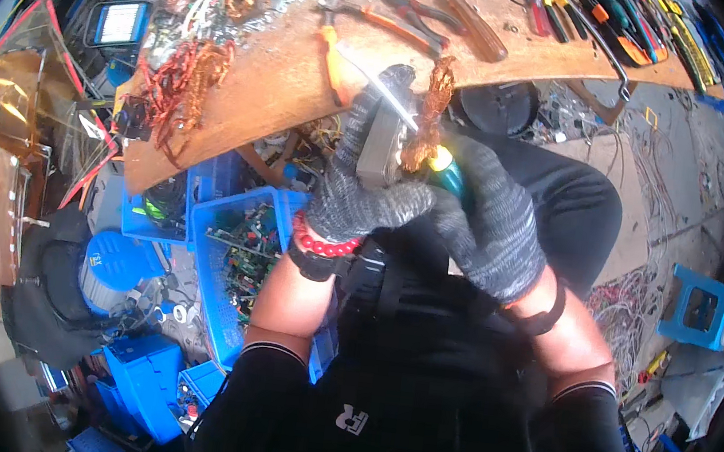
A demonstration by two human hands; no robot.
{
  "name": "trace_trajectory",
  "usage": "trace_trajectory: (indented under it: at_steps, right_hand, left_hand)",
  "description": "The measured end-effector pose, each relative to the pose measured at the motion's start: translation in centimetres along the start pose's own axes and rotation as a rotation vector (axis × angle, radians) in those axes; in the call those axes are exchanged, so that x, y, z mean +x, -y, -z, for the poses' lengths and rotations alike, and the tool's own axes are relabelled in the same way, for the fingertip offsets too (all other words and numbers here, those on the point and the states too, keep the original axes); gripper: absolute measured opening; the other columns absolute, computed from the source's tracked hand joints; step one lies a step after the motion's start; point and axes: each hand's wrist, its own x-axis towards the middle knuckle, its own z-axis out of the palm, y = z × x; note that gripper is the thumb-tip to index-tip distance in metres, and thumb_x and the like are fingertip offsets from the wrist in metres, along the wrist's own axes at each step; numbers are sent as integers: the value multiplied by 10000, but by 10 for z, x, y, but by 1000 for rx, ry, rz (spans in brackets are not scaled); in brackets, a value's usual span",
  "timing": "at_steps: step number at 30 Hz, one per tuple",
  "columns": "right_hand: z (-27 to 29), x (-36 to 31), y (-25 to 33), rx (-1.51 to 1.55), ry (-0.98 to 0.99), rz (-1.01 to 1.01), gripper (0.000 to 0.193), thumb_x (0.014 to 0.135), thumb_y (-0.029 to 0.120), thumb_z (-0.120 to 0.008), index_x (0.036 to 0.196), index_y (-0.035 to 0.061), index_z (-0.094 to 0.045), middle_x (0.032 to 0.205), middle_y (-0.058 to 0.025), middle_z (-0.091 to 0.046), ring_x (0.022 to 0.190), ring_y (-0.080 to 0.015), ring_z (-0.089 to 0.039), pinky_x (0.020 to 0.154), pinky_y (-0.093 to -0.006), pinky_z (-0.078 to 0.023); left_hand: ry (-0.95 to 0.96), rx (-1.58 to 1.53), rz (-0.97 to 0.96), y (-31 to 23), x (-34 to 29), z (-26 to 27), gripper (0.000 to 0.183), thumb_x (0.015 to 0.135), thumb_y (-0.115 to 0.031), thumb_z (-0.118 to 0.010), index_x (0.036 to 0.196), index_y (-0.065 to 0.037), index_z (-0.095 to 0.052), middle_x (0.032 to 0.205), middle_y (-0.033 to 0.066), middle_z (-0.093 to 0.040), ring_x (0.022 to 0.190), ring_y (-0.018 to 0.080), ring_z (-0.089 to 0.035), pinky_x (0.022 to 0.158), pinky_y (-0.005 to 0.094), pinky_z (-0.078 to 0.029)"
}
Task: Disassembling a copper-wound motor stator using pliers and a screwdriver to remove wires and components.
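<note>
My left hand (pixel 364 168), in a grey knit glove, is closed around a grey metal block (pixel 381 150) that looks like a laminated core. A bundle of copper wire (pixel 435 100) stands up along the block's right side. My right hand (pixel 497 219), gloved the same way, grips a screwdriver by its teal and yellow handle (pixel 447 171). Its bright shaft (pixel 386 95) passes by the copper and points up and left over the block. Glare and the gloves hide exactly where the shaft touches the winding.
Pliers (pixel 385 23), a wooden-handled tool (pixel 470 20) and red and copper wire scraps (pixel 186 85) lie on the wooden bench (pixel 258 116). Below left stands a blue crate (pixel 215 299) holding small parts. A blue stool (pixel 699 305) is at the right, near loose wires.
</note>
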Motion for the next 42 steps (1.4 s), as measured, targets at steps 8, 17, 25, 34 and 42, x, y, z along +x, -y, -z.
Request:
trace_trajectory:
  at_steps: [8,17,25,34,42]
  right_hand:
    - [60,28,8,-338,429,37,409,850,138,-696,1256,122,-656,1025,-176,-707,863,-383,-701,739,-440,-570]
    - [95,50,7,-503,637,175,363,867,117,-722,1229,132,-716,1058,-154,-737,865,-339,-721,759,-399,-574]
    - [94,56,-25,-325,602,355,486,786,149,-763,1260,98,-667,972,-185,-718,924,-386,-695,811,-463,-562]
    - [32,4,-22,-187,223,83,526,823,157,-749,1320,86,-591,1079,-195,-700,928,-381,-699,769,-452,-564]
    - [39,24,-10,-231,320,-17,474,832,146,-737,1281,60,-611,988,-215,-700,854,-382,-702,735,-447,-566]
  left_hand:
    - [429,291,-41,2,-13,33,892,757,-292,-840,1505,-37,-425,1522,198,-465,1430,360,-439,1195,481,-332]
    - [482,37,-231,-2,20,16,843,753,-432,-820,1447,-55,-525,1525,203,-470,1424,422,-423,1206,523,-288]
    - [392,321,-213,-26,19,17,942,781,-254,-828,1560,-60,-335,1476,190,-510,1381,359,-483,1150,469,-394]
    - [-28,-55,302,14,4,-17,454,1033,-111,-536,1467,-27,-435,1393,216,-562,1285,348,-575,1119,495,-477]
    - [28,459,187,24,-9,-8,485,961,-106,-612,1414,12,-484,1309,178,-606,1207,302,-604,1019,429,-507]
